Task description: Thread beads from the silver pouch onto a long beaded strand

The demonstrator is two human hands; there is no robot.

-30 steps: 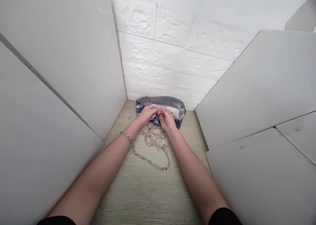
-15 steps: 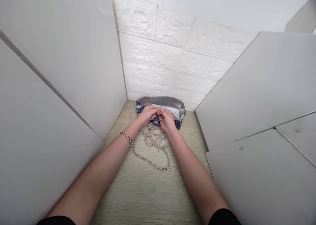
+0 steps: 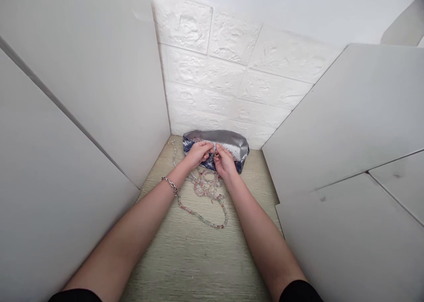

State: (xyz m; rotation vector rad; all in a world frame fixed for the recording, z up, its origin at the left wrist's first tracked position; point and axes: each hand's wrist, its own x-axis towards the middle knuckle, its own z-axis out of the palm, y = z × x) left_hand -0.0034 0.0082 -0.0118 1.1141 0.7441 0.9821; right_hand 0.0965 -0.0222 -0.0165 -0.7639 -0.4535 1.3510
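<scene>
White foam-brick wall panelling [image 3: 225, 72] closes the back of the bay, with pale board screens on the left [image 3: 76, 94] and right [image 3: 344, 116], and a pale wood-grain worktop [image 3: 198, 258] runs between them. Your silver-and-navy pouch [image 3: 232, 142] lies flat against the foot of the wall, its navy front partly covered by your hands. A strand of small multicoloured beads [image 3: 206, 183] lies in loose loops on the worktop just in front of the pouch, and a further length runs up beside the pouch's left end. Your left hand [image 3: 198, 155], with a silver chain bracelet [image 3: 171, 185] on its wrist, and your right hand [image 3: 224, 161] are both nearly closed and meet over the pouch. Your fingertips [image 3: 217, 148] are pinched close together there, but whatever they hold is too small to identify with certainty. Your forearms are clear of the screens and the working area is properly centred. Recommended practice: keep the pinch tight and close to the point of work, with both wrists steady, and keep your hands clear of the loose loops so that no beads are dragged or snagged. Check that the pouch does not slide as you apply pressure.
</scene>
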